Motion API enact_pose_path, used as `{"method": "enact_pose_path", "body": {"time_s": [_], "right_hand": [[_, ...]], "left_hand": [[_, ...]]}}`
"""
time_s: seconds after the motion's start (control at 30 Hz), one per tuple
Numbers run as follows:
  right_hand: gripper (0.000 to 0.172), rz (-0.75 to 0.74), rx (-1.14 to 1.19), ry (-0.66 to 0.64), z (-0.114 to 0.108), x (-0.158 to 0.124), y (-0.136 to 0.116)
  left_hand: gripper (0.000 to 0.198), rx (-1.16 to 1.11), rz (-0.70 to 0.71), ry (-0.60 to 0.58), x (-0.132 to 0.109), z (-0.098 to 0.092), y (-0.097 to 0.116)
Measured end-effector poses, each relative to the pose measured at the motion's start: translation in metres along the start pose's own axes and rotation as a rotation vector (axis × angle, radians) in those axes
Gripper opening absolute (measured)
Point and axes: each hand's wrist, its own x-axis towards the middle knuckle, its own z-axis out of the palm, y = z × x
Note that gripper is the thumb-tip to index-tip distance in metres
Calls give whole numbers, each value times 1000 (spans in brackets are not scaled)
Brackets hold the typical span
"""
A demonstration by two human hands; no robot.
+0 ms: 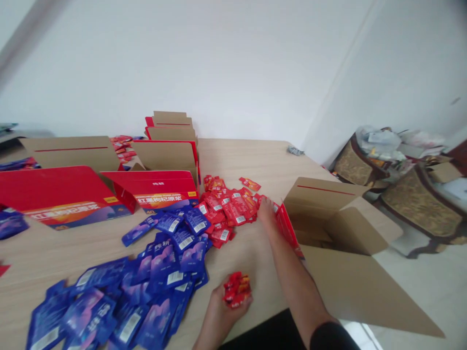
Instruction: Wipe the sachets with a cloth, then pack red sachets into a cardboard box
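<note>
My left hand (228, 307), low in the middle of the view, is closed around a bundle of small red sachets (237, 290). My right hand (267, 210) reaches to the right end of a pile of red sachets (233, 206), close against the red side of an open carton (288, 227). Its fingertips are hidden, so its grip is unclear. Cardboard shows inside this carton, and its flaps (365, 287) spread outward. Left of my hands, a large heap of blue sachets (160, 277) with barcodes lies on the table, touching the red pile.
More red printed cartons (168, 187) with raised flaps stand at the left, another carton (69, 194) beside them. Red sachets (124, 148) lie behind those. A small grey wrapper (295, 150) is near the table's (237, 155) far edge. Patterned chairs (423, 204) piled with bags stand at right.
</note>
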Motion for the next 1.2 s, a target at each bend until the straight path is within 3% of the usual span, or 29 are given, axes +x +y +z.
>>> {"method": "enact_pose_path", "body": {"time_s": [0.27, 0.47, 0.67, 0.8, 0.87, 0.93, 1.07, 1.2], "right_hand": [[37, -5, -167, -113, -7, 4, 12], [36, -31, -178, -58, -8, -6, 19], [42, -112, -38, 28, -8, -21, 16], [52, -205, 109, 74, -23, -70, 6], [49, -266, 208, 107, -37, -115, 3], [42, -355, 539, 152, -53, -167, 6], [43, -505, 847, -124, -73, -242, 31], [47, -523, 874, -266, -74, -257, 49]], "left_hand": [[33, -32, -46, 8, -7, -6, 28], [35, -73, -58, -11, -11, -4, 31], [47, -97, -42, -10, -14, -3, 33], [48, -93, -26, -6, -13, -5, 31], [48, -79, -18, -3, -13, -6, 28], [50, -62, -11, -6, -13, -7, 27], [48, -26, 3, -23, -13, -8, 29], [42, -6, 16, -46, -13, -9, 32]]}}
